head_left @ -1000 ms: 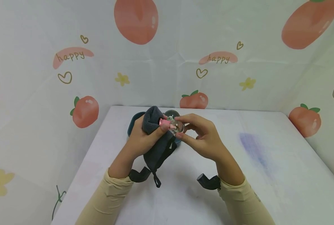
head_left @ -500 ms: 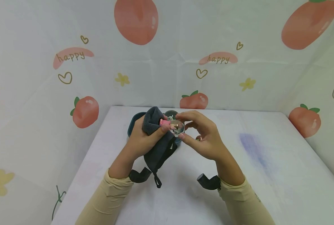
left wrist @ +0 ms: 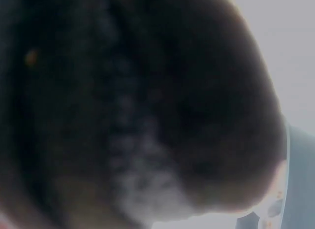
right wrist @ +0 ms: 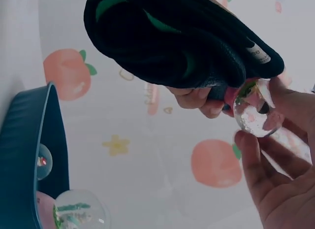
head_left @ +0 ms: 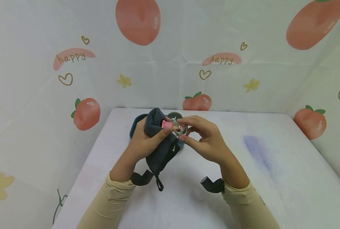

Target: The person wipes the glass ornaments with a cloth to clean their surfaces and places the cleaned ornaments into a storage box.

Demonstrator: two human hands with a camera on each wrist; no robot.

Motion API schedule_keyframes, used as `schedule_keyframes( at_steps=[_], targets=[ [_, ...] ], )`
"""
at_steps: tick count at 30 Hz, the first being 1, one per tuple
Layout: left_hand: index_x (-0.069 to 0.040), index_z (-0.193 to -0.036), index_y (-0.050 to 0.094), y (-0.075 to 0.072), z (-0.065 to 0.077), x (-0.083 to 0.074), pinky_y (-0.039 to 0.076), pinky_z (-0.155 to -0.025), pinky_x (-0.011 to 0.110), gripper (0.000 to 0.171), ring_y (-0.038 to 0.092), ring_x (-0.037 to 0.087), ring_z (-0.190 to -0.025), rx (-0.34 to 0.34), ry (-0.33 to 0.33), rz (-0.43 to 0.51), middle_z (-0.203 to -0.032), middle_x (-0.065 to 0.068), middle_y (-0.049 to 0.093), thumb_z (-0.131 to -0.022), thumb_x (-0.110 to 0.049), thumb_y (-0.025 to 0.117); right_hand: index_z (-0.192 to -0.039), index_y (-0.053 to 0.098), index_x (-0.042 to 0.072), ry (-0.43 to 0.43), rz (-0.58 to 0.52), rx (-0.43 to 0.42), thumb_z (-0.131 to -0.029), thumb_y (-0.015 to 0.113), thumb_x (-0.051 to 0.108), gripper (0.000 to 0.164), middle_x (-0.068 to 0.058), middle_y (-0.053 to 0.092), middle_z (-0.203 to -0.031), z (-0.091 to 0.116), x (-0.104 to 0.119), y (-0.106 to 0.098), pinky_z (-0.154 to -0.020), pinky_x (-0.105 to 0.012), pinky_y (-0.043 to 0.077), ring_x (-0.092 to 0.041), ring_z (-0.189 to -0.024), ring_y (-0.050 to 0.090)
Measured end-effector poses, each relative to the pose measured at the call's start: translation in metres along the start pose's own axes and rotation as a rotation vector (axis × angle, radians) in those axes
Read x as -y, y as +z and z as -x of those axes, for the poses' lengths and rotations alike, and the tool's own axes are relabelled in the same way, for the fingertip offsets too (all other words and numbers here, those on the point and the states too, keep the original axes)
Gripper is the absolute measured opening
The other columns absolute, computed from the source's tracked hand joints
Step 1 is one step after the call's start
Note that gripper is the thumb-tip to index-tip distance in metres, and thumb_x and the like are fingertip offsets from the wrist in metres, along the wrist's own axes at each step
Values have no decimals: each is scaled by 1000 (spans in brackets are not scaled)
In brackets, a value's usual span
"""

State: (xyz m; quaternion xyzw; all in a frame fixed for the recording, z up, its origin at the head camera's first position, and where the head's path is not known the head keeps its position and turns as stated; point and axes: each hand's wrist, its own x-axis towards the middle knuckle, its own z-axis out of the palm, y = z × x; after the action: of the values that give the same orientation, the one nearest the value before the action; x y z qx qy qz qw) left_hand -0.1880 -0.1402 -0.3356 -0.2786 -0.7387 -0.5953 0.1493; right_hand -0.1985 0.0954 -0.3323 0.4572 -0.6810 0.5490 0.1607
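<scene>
My left hand (head_left: 141, 140) grips a dark grey cloth (head_left: 161, 154) together with the pink base (head_left: 167, 124) of a small snow globe. The cloth is folded over the fingers, and a loop hangs from its lower end. My right hand (head_left: 208, 140) pinches the clear ball of the snow globe (right wrist: 256, 113) between thumb and fingertips. Both hands are raised above the white table, with the globe on its side between them. In the left wrist view the cloth (left wrist: 142, 115) fills most of the picture, dark and blurred, hiding the left fingers.
Behind the hands stands a dark blue bin (right wrist: 22, 155), partly covered by them in the head view. A second snow globe (right wrist: 81, 209) shows by its rim, and another small globe (right wrist: 45, 161) lies inside. A printed curtain (head_left: 158, 76) rises behind the white table (head_left: 273, 190).
Half a second ago the right fingers were spread a little off the globe's ball; now they close on it again. The left hand and the cloth stay nearly in place.
</scene>
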Motion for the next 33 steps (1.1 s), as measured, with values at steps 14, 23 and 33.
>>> schedule_keyframes(
  at_steps=[14, 23, 33],
  targets=[
    [-3, -116, 69, 1, 0, -1, 58, -75, 30, 71, 66, 19, -86, -5, 17, -21, -98, 8, 70, -92, -70, 69, -135, 66, -4, -26, 4, -16, -89, 77, -4, 47, -19, 68, -133, 1, 1, -1, -89, -27, 58, -19, -114, 65],
    [1, -118, 67, 2, 1, 0, 60, -77, 30, 76, 67, 19, -89, -4, 3, 12, -101, 10, 70, -91, -70, 71, -131, 70, 0, 175, 18, -3, -97, 75, 1, 34, -10, 75, -104, 2, 1, 2, -81, -26, 62, -13, -94, 72],
    [-5, -113, 68, 0, -1, 2, 58, -71, 29, 71, 66, 18, -81, -16, -6, -16, -94, 8, 69, -91, -72, 69, -130, 71, -3, -77, 40, -13, -80, 82, -18, 54, -20, 70, -130, 0, -1, 2, -89, -26, 58, -17, -114, 68]
  ],
)
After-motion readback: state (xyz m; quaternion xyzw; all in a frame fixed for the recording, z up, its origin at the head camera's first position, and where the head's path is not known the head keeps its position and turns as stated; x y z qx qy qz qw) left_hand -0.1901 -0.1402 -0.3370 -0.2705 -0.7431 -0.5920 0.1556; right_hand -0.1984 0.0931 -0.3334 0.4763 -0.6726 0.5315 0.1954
